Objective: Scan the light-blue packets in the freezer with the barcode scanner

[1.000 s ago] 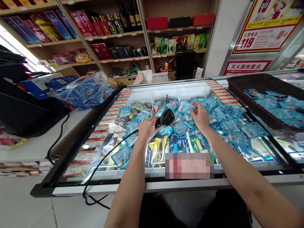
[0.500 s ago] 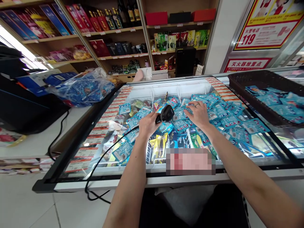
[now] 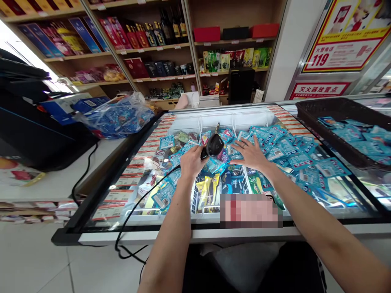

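Note:
My left hand (image 3: 193, 162) is wrapped round the handle of a black barcode scanner (image 3: 214, 145), its head held over the glass lid of a chest freezer. A black cord (image 3: 140, 199) trails from the scanner towards me. My right hand (image 3: 249, 154) lies spread with fingers apart, over the blue packets at the middle of the glass; a ring is on one finger. Blue packets (image 3: 301, 159) with printed barcodes lie heaped to the right of that hand, and others are strewn to the left. Yellow-wrapped items (image 3: 208, 188) show through the glass in wire baskets.
A dark brown basket (image 3: 345, 106) holding more blue packets stands at the right. On the left counter lie a clear plastic bag (image 3: 122, 116) of blue packages and a black machine (image 3: 30, 130). Shelves (image 3: 159, 47) of bottles and boxes line the back. A blurred rectangle (image 3: 251, 211) covers the freezer's front edge.
My right hand has shifted slightly left and down, its fingers spreading wider. The scanner stays in my left hand at nearly the same place. The camera view has tilted up a little.

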